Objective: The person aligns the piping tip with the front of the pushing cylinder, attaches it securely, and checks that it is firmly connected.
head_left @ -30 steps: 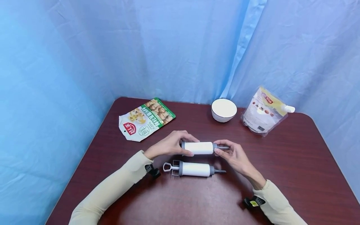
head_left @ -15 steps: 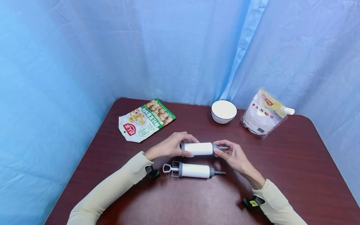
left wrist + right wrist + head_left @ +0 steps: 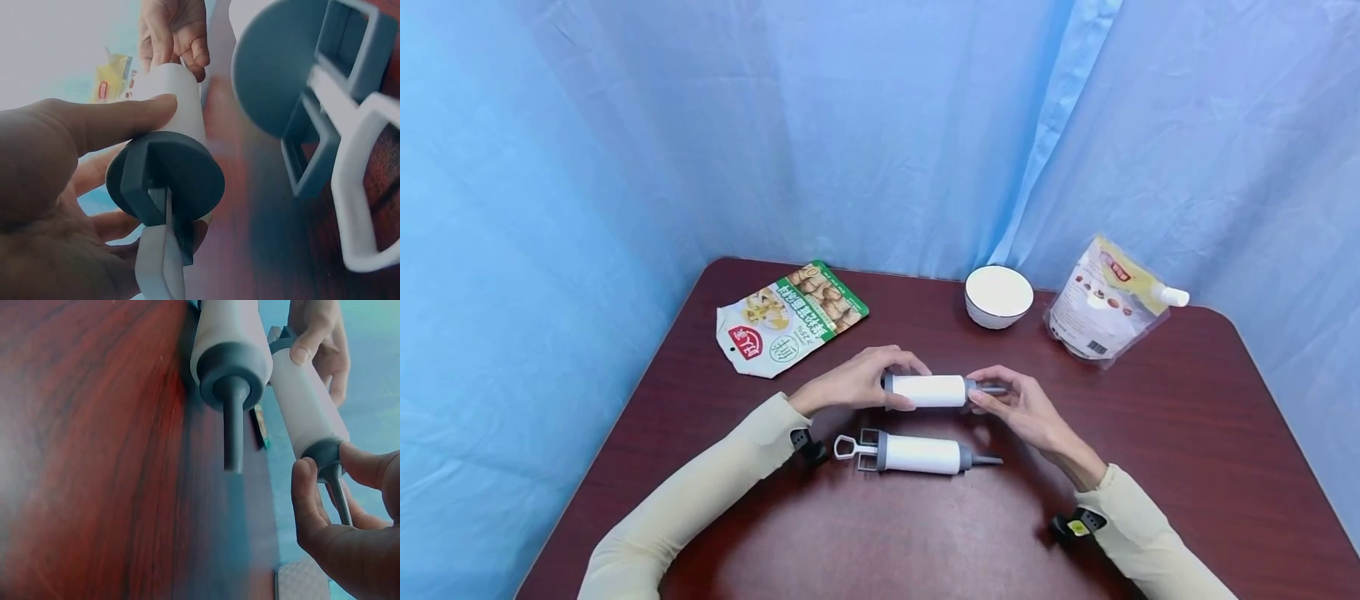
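My left hand [image 3: 857, 382] grips the rear of a white-barrelled icing syringe [image 3: 928, 391] with grey ends. In the left wrist view its thumb presses along the barrel [image 3: 181, 106], just ahead of the grey end cap [image 3: 187, 172]. My right hand [image 3: 1022, 408] pinches the grey nozzle collar [image 3: 322, 453] between thumb and finger, and the thin nozzle [image 3: 339, 500] points down past the palm. The syringe is held level, its plunger handle toward the left hand. A matching icing syringe [image 3: 922, 455] lies on the table just in front, nozzle to the right, touched by neither hand.
Behind the left hand, a green and white food pouch [image 3: 790, 319] lies flat. A white bowl [image 3: 998, 297] and a spouted pouch [image 3: 1105, 302] stand at the back right. Blue curtains [image 3: 880, 142] border the dark red table [image 3: 1210, 433].
Both hands and the held syringe have shifted very slightly away from the lying syringe, the right hand also a touch to the left. The grips look the same.
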The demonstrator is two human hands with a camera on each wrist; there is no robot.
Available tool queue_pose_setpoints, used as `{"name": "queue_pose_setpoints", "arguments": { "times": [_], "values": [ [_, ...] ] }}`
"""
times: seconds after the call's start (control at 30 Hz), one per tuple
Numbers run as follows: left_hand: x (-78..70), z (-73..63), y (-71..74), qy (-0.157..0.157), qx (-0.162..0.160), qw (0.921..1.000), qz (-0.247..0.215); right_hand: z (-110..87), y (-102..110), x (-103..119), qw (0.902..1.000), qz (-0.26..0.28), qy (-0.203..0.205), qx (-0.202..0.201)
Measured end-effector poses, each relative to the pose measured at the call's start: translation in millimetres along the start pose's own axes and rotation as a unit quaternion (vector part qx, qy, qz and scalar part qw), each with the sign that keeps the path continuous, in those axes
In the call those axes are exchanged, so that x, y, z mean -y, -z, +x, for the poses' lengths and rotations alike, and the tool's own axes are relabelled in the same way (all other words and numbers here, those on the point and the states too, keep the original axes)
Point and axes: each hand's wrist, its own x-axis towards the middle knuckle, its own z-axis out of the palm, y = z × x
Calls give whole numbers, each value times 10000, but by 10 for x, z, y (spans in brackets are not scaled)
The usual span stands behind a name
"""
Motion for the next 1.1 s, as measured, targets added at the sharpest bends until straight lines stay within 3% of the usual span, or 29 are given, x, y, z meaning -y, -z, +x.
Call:
{"name": "queue_pose_setpoints", "arguments": {
  "times": [0.2, 0.4, 0.8, 1.1],
  "values": [
    [104, 69, 19, 182, 265, 9995, -26, 115, 74, -50, 9993, -40, -55, 355],
    [174, 105, 16, 261, 289, 9992, -4, 217, 150, -104, 9972, -257, -143, 688],
    [243, 125, 24, 403, 174, 9986, 290, 363, 89, -157, 9955, -769, -135, 536],
    [286, 131, 7, 471, 304, 9977, 369, 370, 69, -179, 9927, -1105, -38, 485]
  ]
}}
